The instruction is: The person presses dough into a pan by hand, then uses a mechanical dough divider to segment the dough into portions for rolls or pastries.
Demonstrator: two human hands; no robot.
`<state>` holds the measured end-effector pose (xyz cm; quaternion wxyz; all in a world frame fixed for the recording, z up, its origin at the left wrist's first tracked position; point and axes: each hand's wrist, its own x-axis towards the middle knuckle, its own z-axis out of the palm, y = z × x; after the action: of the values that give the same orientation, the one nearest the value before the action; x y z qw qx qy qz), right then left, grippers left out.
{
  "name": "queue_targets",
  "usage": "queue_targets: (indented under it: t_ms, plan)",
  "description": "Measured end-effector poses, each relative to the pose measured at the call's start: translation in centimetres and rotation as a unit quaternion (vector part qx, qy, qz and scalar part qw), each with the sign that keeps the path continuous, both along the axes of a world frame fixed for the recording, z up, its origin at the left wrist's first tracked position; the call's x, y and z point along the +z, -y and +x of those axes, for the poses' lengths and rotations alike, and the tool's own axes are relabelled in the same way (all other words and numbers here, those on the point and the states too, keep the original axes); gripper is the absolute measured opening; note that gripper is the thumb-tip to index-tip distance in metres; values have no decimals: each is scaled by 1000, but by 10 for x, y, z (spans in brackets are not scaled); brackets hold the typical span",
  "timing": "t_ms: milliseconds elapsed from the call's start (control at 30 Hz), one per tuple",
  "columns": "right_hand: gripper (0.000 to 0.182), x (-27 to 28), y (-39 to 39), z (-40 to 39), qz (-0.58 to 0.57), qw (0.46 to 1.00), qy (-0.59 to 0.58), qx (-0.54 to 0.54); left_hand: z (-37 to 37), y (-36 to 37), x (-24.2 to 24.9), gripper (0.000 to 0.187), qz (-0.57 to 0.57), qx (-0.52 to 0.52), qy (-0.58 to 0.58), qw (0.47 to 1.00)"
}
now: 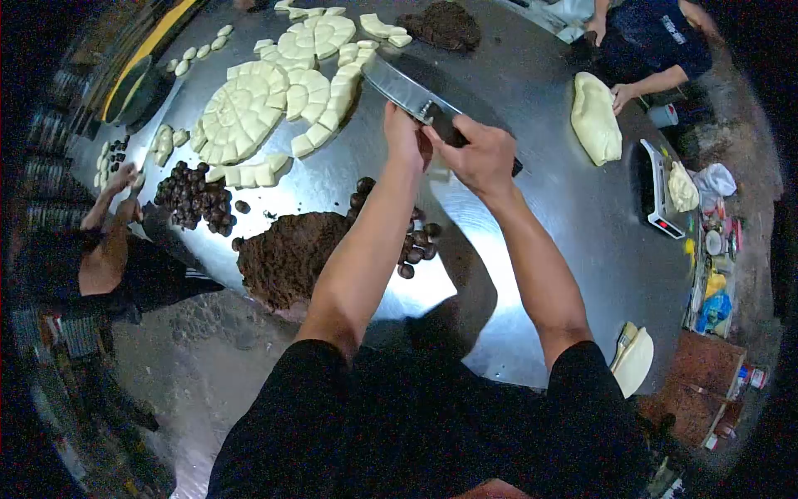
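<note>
Both my hands are on a round metal ring [399, 88], tilted above the steel table. My left hand [405, 137] grips its near side from below. My right hand [480, 154] has its fingers wrapped round a dark part [445, 125] at the ring's right end. Cut pale dough pieces [241, 112] lie in round clusters beyond and left of the ring. A large dark brown mass [291, 254] sits left of my left forearm, and dark balls [418, 247] lie partly hidden behind that forearm.
More dark balls [193, 198] lie near a co-worker's hands [125, 187] at the left. Another co-worker's hand [622, 96] touches a long dough piece [596, 121] at the upper right. A scale [662, 191] and a brush [625, 339] on flat dough [636, 366] stand along the right edge.
</note>
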<state>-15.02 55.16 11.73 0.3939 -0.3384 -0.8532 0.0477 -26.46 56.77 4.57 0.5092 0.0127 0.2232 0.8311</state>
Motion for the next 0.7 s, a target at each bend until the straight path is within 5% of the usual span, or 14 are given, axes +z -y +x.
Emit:
queue_targets:
  t_ms: [100, 133, 367, 433, 500, 633, 700]
  plan:
    - [42, -22, -30, -32, 7, 999, 25, 28, -42, -16, -35, 13, -72, -97, 107, 987]
    - [41, -30, -39, -39, 6, 998, 50, 44, -40, -22, -36, 17, -117, -18, 131, 984]
    - [31, -76, -55, -71, -12, 991, 128, 47, -77, -34, -111, 22, -95, -84, 129, 984]
    - [32, -75, -55, -74, -9, 992, 125, 34, -74, -40, -128, 17, -118, -135, 28, 983]
    - [41, -67, -66, -74, 82, 993, 80, -5, -75, -58, -152, 20, -116, -97, 73, 986]
    - [38, -34, -87, -65, 50, 994, 54, -84, -68, -49, -104, 41, -200, -75, -146, 966]
    - [39, -30, -104, -48, 60, 989, 30, -135, -75, -37, -85, 49, -344, -107, -324, 875]
